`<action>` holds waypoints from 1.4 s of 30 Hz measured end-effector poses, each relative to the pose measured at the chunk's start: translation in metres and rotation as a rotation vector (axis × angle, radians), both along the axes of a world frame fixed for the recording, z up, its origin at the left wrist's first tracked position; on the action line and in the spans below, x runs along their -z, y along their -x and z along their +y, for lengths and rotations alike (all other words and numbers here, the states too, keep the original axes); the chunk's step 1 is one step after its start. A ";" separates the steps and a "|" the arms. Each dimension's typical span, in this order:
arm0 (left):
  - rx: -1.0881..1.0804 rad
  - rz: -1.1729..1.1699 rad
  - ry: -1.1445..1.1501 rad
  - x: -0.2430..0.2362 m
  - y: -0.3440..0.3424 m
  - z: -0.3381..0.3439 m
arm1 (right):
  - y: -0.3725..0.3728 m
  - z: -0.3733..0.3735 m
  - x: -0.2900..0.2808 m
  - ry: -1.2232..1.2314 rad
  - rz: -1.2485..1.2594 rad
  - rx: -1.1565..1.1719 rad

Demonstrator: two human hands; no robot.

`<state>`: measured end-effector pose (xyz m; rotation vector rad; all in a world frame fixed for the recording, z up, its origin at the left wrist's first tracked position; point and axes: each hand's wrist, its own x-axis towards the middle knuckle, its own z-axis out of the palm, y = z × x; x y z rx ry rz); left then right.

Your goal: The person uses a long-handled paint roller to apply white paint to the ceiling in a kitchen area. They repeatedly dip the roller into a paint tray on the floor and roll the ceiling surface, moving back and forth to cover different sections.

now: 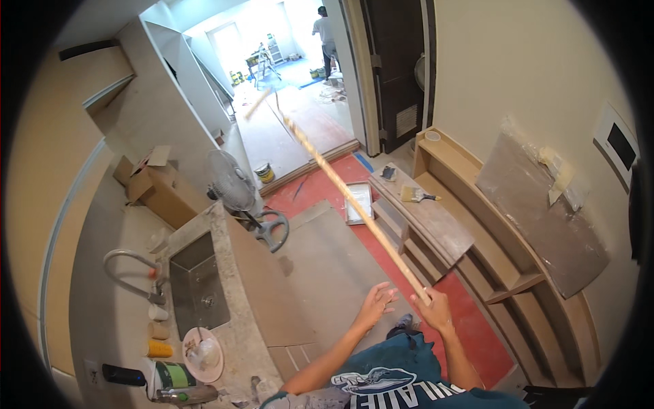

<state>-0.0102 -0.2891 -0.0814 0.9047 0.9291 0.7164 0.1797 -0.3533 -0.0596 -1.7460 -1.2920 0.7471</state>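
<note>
Room: beige walls and pale cabinets (51,170) led toward a bright doorway, beyond which another person (325,41) stood.
Floor: red sheeting (471,330) lay beside a flat, matt brown covering (320,266).
Right hand (436,312): its fingers were wrapped around the near end of a long pole (361,213).
Left hand (376,305): its fingers were spread and half curled beside the pole, apparently holding nothing.
Pole position: it slanted above the floor, away from the right hand, with a roller head (257,105) at its far end.
Progress: the roller head looked already fitted; whether it carried paint could not be told, and no freshly coated patch could be picked out, so what was left stayed unclear.
Pole texture: straight and wood-coloured, smooth near the grip, with uneven wrapping farther along.
Tray (359,202): rectangular and pale, it sat on the floor by the left edge of the low shelf (443,235).
Brush (417,195): wide and pale-bristled, it rested toward the far end of the shelf's brown board.
Tabletop (238,347): mottled grey, holding a rectangular metal sink (194,276); a round pink plate (212,372) lay toward its near end.
</note>
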 end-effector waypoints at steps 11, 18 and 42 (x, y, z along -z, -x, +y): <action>0.235 0.031 0.534 0.150 -0.122 0.110 | -0.069 0.030 0.048 0.254 -0.214 -0.112; 0.085 0.197 0.668 0.246 -0.138 0.224 | -0.071 0.011 -0.019 0.609 -0.271 0.009; 0.444 0.385 0.856 0.319 -0.041 0.352 | 0.093 0.185 0.020 0.824 0.180 0.300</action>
